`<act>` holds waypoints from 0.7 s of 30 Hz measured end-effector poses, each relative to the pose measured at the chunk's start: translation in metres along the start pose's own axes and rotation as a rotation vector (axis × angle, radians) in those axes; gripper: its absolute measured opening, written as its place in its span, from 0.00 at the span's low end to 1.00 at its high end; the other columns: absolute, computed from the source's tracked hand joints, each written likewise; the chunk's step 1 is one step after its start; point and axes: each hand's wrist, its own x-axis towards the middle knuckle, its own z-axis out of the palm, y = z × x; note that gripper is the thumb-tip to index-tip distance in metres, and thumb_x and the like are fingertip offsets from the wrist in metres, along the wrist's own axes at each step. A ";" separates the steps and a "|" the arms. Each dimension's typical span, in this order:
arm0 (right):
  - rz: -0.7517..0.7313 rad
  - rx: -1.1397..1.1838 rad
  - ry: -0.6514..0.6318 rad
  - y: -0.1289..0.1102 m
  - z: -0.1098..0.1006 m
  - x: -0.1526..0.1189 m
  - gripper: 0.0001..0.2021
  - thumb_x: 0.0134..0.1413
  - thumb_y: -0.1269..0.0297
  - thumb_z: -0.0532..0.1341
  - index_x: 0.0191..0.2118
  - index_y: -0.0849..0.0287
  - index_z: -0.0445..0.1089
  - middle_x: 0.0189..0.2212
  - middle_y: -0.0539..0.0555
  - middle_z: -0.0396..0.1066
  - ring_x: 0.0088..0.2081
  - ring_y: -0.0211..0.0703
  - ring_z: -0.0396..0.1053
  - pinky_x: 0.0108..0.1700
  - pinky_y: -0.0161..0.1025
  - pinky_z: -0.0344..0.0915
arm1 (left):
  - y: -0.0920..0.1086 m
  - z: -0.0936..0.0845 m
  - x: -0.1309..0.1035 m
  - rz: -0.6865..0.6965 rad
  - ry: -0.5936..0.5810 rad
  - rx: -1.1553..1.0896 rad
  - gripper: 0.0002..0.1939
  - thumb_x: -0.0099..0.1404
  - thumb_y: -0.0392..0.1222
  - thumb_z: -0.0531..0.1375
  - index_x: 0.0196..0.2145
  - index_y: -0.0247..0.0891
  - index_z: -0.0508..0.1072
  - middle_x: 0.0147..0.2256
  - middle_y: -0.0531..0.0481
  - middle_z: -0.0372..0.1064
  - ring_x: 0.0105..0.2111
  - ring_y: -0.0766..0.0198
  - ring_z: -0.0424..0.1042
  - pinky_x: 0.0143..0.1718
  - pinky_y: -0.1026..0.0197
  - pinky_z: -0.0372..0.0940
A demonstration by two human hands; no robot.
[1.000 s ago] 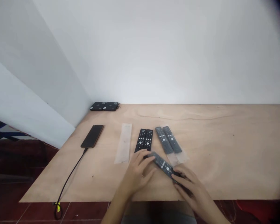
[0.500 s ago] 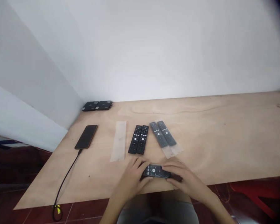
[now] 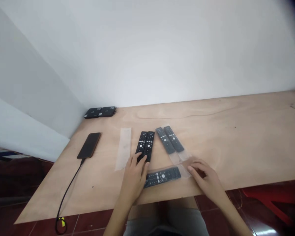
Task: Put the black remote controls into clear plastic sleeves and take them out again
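In front of me lies a black remote control (image 3: 163,176) inside a translucent plastic sleeve (image 3: 185,172), turned sideways near the table's front edge. My right hand (image 3: 204,175) has thumb and fingers drawn together at the sleeve's loose right end. With fingers apart, my left hand (image 3: 134,173) reaches over the lower ends of two bare black remotes, the left one (image 3: 141,144) and the right one (image 3: 149,144), lying side by side. Its wrist side covers the left end of the sleeved remote.
Two sleeved remotes (image 3: 170,139) lie slanted to the right of the bare pair. A flat plastic sleeve (image 3: 123,148) is on their left. Farther left are a phone (image 3: 89,145) with a cable (image 3: 68,188) and two black boxes (image 3: 100,112) by the wall. A red chair (image 3: 267,200) stands below the table.
My left hand has left the sleeved remote and moved up to the bare pair. My right hand has shifted right to the sleeve's end, which now lies spread out.
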 end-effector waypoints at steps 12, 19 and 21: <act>0.150 0.056 -0.109 -0.012 0.012 0.003 0.19 0.74 0.46 0.59 0.36 0.54 0.74 0.31 0.52 0.73 0.34 0.49 0.70 0.38 0.43 0.67 | 0.041 0.008 -0.019 0.223 -0.248 -0.051 0.23 0.75 0.45 0.68 0.64 0.43 0.72 0.59 0.41 0.75 0.59 0.43 0.73 0.60 0.38 0.73; 0.076 0.083 -0.165 -0.021 0.007 0.005 0.17 0.72 0.48 0.64 0.35 0.54 0.77 0.34 0.54 0.74 0.38 0.51 0.72 0.43 0.45 0.68 | 0.024 0.011 -0.033 0.167 -0.237 -0.070 0.29 0.74 0.43 0.68 0.69 0.45 0.69 0.59 0.40 0.75 0.58 0.43 0.75 0.58 0.38 0.75; 0.099 0.146 -0.186 -0.026 0.007 0.005 0.19 0.72 0.46 0.64 0.35 0.54 0.77 0.35 0.55 0.74 0.40 0.52 0.73 0.45 0.46 0.70 | 0.020 0.007 -0.036 0.162 -0.229 -0.086 0.29 0.74 0.43 0.68 0.69 0.45 0.69 0.60 0.40 0.74 0.59 0.43 0.74 0.59 0.39 0.75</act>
